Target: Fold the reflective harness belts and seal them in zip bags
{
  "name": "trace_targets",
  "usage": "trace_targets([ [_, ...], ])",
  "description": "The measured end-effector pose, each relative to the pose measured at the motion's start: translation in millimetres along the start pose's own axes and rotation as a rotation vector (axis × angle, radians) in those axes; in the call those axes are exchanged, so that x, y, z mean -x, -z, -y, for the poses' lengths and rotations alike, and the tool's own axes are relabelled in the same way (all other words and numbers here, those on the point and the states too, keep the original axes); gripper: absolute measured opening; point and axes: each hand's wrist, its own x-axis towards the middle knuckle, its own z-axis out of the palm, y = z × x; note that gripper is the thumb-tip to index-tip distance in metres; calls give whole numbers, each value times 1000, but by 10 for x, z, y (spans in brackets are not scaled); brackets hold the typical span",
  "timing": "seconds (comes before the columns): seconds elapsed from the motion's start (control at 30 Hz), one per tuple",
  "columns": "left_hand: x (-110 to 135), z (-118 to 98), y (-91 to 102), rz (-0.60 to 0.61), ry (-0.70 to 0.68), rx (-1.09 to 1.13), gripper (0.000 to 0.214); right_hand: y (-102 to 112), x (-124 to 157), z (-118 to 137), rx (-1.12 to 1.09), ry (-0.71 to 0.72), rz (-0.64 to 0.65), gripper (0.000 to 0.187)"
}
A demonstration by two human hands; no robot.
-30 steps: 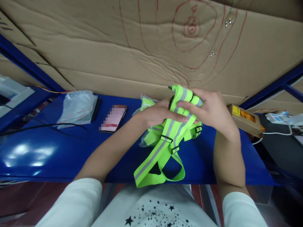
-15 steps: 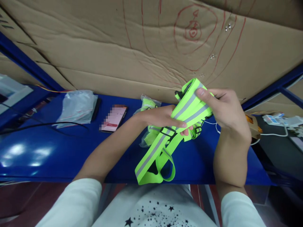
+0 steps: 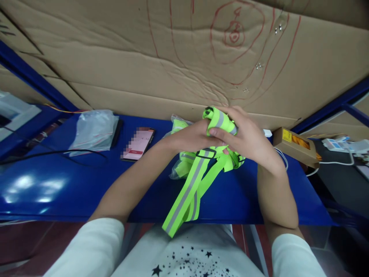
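My left grip and right grip are both closed on the green strap, which I have in front of me above the worktop. Its upper part is coiled in a thick roll between my two grips, with my right thumb pressed across it. Just below my left fingers sits a black buckle, and from there the loose lengths hang down, crossing, past the near edge towards my shirt. Behind my left grip lies a clear bag with more green webbing in it. Further left are the phone, screen up, and some flat plastic sleeves; well to my right stands a box, near a white cable.
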Motion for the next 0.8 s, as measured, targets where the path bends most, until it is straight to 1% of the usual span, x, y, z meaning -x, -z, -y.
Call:
trace_targets([
  [0.07, 9, 23, -25, -46, 47, 115, 18, -38, -9, 4, 11, 10, -40, 60],
  [0.1, 11, 25, -37, -29, 81, 180, 18, -42, -14, 7, 11, 24, -50, 61],
  [0.13, 12, 20, -47, 13, 118, 240, 18, -37, -17, 10, 2, 40, -61, 60],
  [0.2, 5, -12, -59, 119, 174, 319, 20, -9, -24, 14, -54, 48, -98, 46],
  [0.27, -5, -56, -60, 179, 201, 348, 24, 22, -31, 10, -148, -21, -135, 31],
  [0.3, -8, -77, -56, 188, 205, 352, 27, 34, -34, 5, -197, -70, -147, 27],
  [0.37, -8, -101, -49, 212, 210, 346, 34, 52, -38, -12, -264, -154, -188, 27],
  [0.43, -1, -95, -49, 262, 222, 352, 42, 78, -30, -34, -297, -194, -295, 30],
  [0.47, 2, -81, -53, 261, 218, 356, 42, 99, -20, -45, -329, -216, -336, 32],
  [0.5, 5, -63, -60, 247, 206, 352, 40, 125, -5, -56, -387, -243, -338, 33],
  [0.53, 6, -41, -67, 234, 189, 338, 35, 152, 12, -66, -461, -274, -290, 34],
  [0.6, 8, 4, -77, 262, 155, 240, 29, 194, 47, -81, -567, -308, -93, 35],
  [0.63, 10, 22, -77, 296, 143, 161, 28, 200, 58, -87, -564, -300, 2, 34],
  [0.67, 11, 34, -75, 316, 134, 79, 27, 193, 64, -92, -519, -277, 64, 34],
  [0.7, 14, 39, -72, 321, 132, 8, 26, 175, 62, -96, -442, -245, 75, 33],
  [0.73, 16, 35, -68, 311, 134, -40, 25, 147, 53, -101, -358, -212, 42, 32],
  [0.8, 18, 7, -67, 291, 140, -33, 27, 85, 20, -111, -247, -162, -81, 32],
])
